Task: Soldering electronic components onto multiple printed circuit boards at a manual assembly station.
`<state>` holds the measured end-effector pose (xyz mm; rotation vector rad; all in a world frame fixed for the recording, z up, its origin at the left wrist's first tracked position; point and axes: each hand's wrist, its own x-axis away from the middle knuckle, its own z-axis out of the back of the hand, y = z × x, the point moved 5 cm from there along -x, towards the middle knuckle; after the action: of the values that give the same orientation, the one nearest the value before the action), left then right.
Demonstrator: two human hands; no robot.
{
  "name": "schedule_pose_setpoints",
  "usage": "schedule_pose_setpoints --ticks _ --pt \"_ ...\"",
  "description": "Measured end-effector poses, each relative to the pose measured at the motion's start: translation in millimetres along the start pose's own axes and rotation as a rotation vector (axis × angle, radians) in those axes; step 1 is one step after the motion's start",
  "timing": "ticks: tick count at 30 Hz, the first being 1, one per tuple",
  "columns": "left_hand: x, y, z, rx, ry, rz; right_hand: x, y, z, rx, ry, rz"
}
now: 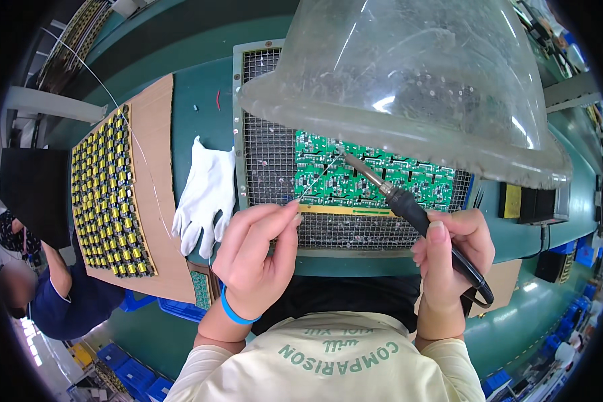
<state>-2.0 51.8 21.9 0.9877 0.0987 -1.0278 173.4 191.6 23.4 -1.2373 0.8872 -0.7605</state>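
A green circuit board panel [365, 184] lies on a wire mesh tray [268, 161] in front of me. My right hand [455, 251] is closed around the black handle of a soldering iron [409, 209], whose tip touches or nearly touches the board's upper part. Between thumb and fingers, my left hand [261, 248] pinches a thin solder wire [319, 178] that runs up to the iron's tip. A blue band circles the left wrist. Above the far part of the board hangs a clear plastic hood [409, 74], hiding some of it.
White gloves [208, 194] lie left of the tray. Farther left, cardboard [157, 161] carries rows of yellow-and-black components [110, 194]. A white strand [137, 137] hangs across it. Black and yellow boxes [529, 203] stand at right. Another person [67, 295] sits at far left.
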Motion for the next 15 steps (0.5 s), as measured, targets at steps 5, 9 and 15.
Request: schedule_pose_setpoints --ticks 5,9,15 --pt "1.6 0.3 7.6 -0.029 0.026 0.016 4.9 -0.8 8.0 -0.101 0.050 0.003" --pt "10.6 -6.9 17.0 0.020 0.121 0.038 4.9 11.3 27.1 -0.279 0.172 0.131" --pt "15.4 -13.4 24.9 0.029 0.088 0.064 -2.0 10.8 27.5 -0.426 0.299 0.076"
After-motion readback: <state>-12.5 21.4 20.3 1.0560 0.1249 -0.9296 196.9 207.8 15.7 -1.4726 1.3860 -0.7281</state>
